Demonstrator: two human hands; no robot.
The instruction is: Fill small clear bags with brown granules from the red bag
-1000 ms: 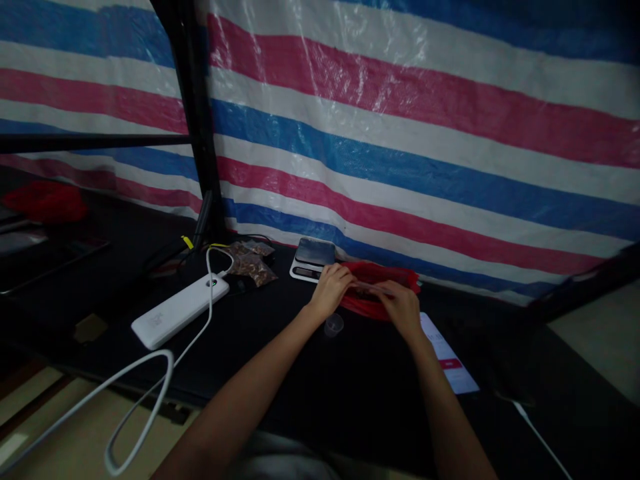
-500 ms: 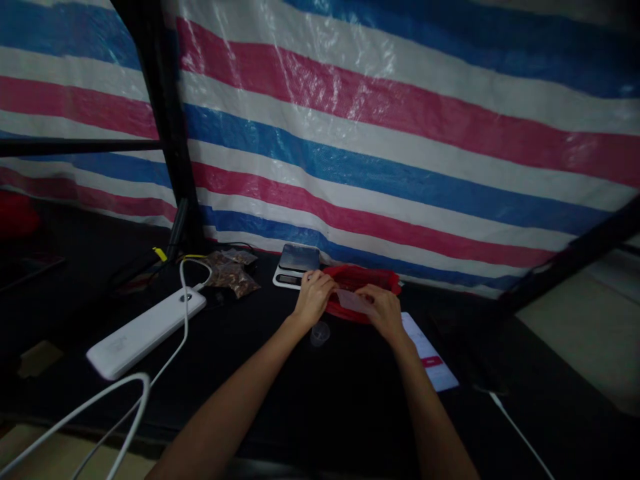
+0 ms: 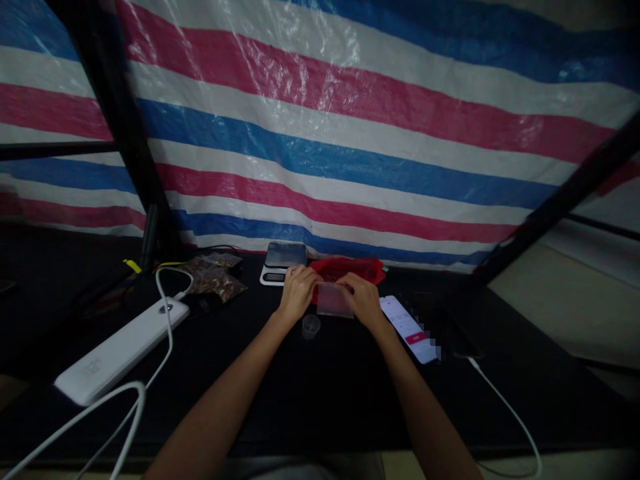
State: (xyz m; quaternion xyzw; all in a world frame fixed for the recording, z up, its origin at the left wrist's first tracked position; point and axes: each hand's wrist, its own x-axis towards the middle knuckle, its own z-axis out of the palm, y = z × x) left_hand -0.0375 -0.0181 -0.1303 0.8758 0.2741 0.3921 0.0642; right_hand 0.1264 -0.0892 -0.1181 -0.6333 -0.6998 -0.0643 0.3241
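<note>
- We see a small clear bag (image 3: pixel 334 303) nearer the far edge of the black tabletop (image 3: pixel 325 400) than the near edge, between our two hands.
- Its top runs from left to right, and its bottom points to the near edge. It looks almost square, so we cannot tell which way is longer.
- Our left hand (image 3: pixel 299 292) pinches the bag near its top left corner. The fingers curl in, and the back of the hand is up.
- Our right hand (image 3: pixel 363 299) pinches it near the top right, with bent fingers pointing to the left.
- Both arms reach in from the near edge and lean toward each other.
- Just behind the clear bag, a red bag (image 3: pixel 353 267) lies by the far edge.
- A little scale (image 3: pixel 285 255) sits near the far edge, just beyond our left hand.
- A small clear cup (image 3: pixel 311 325) stands just to the near side of that hand.
- A lit phone (image 3: pixel 407 330) lies to the right, slanting toward the near right corner.
</note>
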